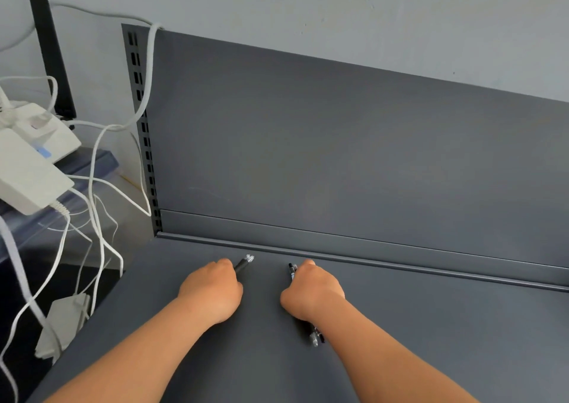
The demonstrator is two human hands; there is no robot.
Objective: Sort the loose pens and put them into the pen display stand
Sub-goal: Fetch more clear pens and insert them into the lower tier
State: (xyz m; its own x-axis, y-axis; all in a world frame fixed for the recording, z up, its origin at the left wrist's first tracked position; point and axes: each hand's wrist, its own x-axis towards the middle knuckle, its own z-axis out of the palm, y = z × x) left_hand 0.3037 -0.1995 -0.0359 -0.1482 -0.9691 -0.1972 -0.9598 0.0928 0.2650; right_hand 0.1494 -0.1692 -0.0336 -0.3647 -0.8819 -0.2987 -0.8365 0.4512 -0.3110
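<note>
Both my hands rest as fists on a dark grey shelf (pixel 431 325). My left hand (pixel 212 291) is closed around a black pen (pixel 244 264) whose silvery tip sticks out toward the back panel. My right hand (pixel 312 293) grips a bundle of pens (pixel 292 271); dark ends poke out ahead of the fist, and other ends with a clear, spring-tipped part show behind the wrist at the bundle's rear end (pixel 314 335). How many pens the bundle holds is hidden by the fingers. No pen display stand is in view.
A grey back panel (pixel 338 156) rises behind the shelf, with a slotted upright (pixel 144 143) at its left edge. To the left are white power adapters (pixel 27 174), tangled white cables (pixel 95 217) and a black upright bar (pixel 52 51). A pale wall lies beyond.
</note>
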